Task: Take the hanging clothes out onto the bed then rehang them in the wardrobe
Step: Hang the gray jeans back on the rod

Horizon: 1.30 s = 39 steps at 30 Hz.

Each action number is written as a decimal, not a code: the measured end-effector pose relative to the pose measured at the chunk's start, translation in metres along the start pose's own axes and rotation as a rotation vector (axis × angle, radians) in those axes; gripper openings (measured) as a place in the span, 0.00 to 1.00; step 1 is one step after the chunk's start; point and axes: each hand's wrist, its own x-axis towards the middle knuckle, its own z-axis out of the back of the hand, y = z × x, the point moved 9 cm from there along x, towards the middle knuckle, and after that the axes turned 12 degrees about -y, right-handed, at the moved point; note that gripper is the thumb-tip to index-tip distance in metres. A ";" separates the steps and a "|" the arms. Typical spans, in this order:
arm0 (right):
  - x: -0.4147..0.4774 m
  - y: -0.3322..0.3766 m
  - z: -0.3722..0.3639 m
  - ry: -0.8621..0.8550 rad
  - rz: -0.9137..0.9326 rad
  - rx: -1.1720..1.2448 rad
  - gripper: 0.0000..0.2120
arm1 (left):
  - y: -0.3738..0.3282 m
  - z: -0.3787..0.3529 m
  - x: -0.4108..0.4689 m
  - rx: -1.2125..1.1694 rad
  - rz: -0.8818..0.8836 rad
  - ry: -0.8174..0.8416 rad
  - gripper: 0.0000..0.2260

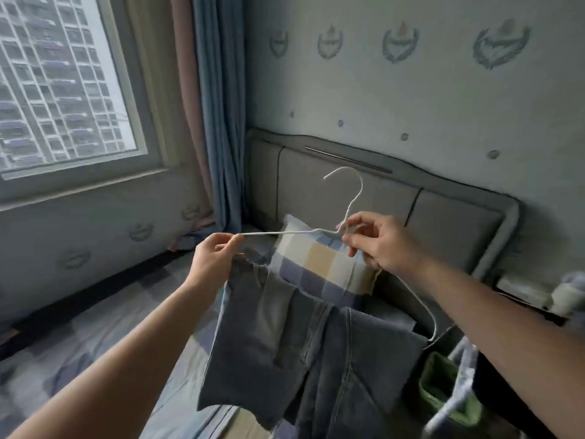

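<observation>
Head view: white wire hanger (352, 202) held in the air in front of checked pillow (319, 264), hook upward, above pillow's top edge. Left hand (210, 259) pinches hanger's shoulder end between thumb and forefinger, just left of pillow, a corner of grey-blue jeans (285, 337) gathered under the same fingers. Right hand (376, 242) pinches wire at base of hook, over pillow's right half, remaining fingers curled. Jeans hang folded below hanger, nearer camera than pillow, above bed (95, 327). Green object (443, 384) low right of pillow, too blurred to identify.

Bed (95, 337) left of jeans (300, 343) open; clutter (443, 384), perhaps bags, crowds right.
</observation>
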 end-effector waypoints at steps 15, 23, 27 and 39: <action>-0.226 0.019 0.209 -0.399 -0.354 0.423 0.24 | -0.053 -0.289 -0.188 0.125 -0.128 0.745 0.14; -0.373 0.074 0.342 -0.727 -0.285 0.434 0.32 | -0.145 -0.386 -0.406 0.051 -0.203 1.158 0.18; -0.449 0.117 0.408 -0.853 -0.218 0.416 0.33 | -0.187 -0.408 -0.522 0.046 -0.199 1.423 0.18; -0.626 0.232 0.580 -1.096 -0.071 0.358 0.50 | -0.304 -0.445 -0.809 -0.023 -0.480 1.973 0.28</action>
